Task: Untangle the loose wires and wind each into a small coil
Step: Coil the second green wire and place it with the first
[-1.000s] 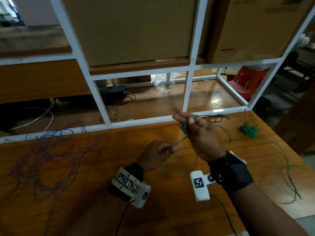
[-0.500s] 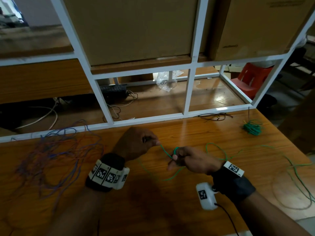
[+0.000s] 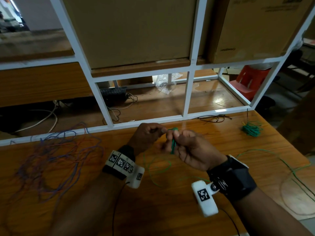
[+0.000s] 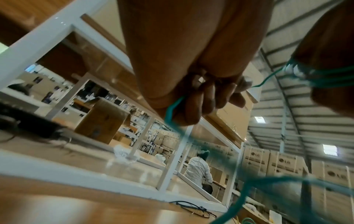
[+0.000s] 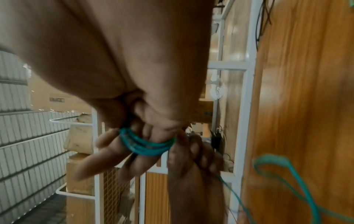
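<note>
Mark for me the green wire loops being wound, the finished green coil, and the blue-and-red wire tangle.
green wire loops (image 5: 147, 146): right wrist view, turns wound round the right hand's fingers.
finished green coil (image 3: 252, 129): head view, centre of bundle.
blue-and-red wire tangle (image 3: 56, 155): head view, middle of heap.

Green wire (image 5: 147, 146) loops wrap the right hand's fingers (image 5: 107, 153).

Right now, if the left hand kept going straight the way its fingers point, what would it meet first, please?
Probably the right hand, where green wire is looped round its fingers; the left hand seems almost touching it, though depth is unclear.
</note>
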